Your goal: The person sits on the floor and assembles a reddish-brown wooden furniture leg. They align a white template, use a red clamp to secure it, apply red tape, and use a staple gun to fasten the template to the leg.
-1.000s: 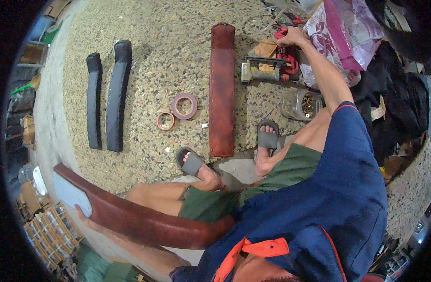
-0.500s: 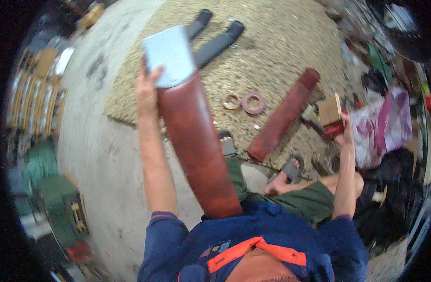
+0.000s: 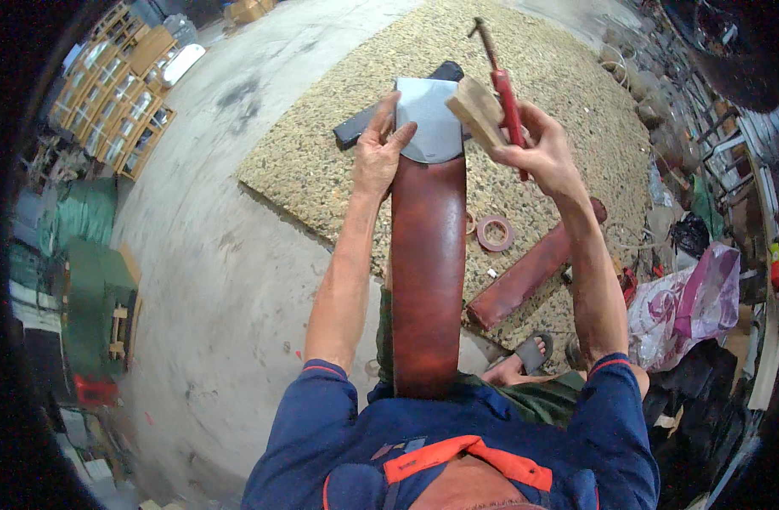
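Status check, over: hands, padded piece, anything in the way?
Left hand gripping light grey plate at far end of reddish-brown padded piece. Right hand holding red clamp and wood block. Block overlaps plate's right edge in view; contact unclear.

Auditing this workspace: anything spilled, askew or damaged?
A dark smudge marks the pale concrete floor, upper left; spill or old mark, can't tell. A small white scrap lies loose near the mauve tape roll.

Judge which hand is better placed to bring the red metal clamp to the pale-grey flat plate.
The right hand, probably: it holds the clamp near the plate, while the left hand grips the plate's left edge.
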Demonstrator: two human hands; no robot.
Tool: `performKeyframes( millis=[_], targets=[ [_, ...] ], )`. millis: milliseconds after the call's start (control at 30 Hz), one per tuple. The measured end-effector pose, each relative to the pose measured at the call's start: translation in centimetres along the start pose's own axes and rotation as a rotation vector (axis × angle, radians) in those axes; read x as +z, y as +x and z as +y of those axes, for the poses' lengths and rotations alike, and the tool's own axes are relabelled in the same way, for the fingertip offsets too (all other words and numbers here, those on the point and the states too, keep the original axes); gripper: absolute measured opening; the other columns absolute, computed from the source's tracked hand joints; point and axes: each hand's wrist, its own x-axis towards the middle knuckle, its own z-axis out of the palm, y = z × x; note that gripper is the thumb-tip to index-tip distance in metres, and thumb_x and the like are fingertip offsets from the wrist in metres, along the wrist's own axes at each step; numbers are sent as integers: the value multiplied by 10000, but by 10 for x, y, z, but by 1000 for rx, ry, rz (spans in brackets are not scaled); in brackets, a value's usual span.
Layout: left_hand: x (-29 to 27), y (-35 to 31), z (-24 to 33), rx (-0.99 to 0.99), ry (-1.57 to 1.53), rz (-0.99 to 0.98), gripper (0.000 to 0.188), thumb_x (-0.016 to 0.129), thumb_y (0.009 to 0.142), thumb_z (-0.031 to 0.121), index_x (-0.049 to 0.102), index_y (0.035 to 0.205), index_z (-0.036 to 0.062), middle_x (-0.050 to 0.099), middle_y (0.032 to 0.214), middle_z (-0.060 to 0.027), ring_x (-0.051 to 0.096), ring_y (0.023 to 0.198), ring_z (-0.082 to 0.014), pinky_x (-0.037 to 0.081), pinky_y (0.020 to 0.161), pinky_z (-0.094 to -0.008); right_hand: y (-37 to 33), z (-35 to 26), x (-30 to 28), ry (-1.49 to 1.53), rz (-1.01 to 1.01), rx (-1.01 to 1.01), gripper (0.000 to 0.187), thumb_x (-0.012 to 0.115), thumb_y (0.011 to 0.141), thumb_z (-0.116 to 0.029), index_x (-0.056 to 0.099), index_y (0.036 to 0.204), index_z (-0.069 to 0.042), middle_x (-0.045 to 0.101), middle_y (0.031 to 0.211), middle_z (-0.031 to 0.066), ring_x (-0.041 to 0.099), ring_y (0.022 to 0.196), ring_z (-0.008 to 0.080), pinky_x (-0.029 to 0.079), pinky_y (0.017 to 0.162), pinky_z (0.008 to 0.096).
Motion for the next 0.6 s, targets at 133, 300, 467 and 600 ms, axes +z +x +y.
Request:
performKeyframes(
  millis=[133, 300, 467, 600],
  targets=[
    [-8, 0, -9, 68, 48, 45, 518, 684, 1055, 176, 532, 1529, 29, 605, 1486, -145, 558, 1352, -186, 450, 1128, -324, 44, -14, 34, -216, -28, -282, 687, 914, 684, -257, 697, 1266, 36, 612, 1390, 221, 627, 1246, 311, 569, 965, 420],
    [-20, 5, -17, 10, -8, 68, 455, 572, 1114, 188, 513, 1540, 36, 592, 1499, -96, 543, 1367, -174, 416, 1174, -330, 76, -11, 46, -559, -51, -595, 631, 919, 597, -295, 775, 1160, -50, 487, 1498, 316, 498, 1374, 478, 438, 1142, 537],
    [-21, -1, -8, 141, 116, 99, 440, 440, 1123, 133, 503, 1544, 25, 551, 1531, -108, 514, 1403, -198, 392, 1194, -346, 90, -5, 49, -700, -210, -656, 616, 929, 546, -281, 797, 1113, -81, 443, 1554, 277, 435, 1428, 471, 384, 1184, 545],
    [-22, -10, 6, 47, 137, 137, 474, 421, 1100, 113, 474, 1560, 18, 540, 1539, -119, 496, 1426, -218, 372, 1209, -359, 98, -7, 55, -712, -294, -731, 573, 922, 553, -244, 795, 1090, -88, 440, 1555, 259, 440, 1412, 461, 395, 1170, 540]
  ],
)
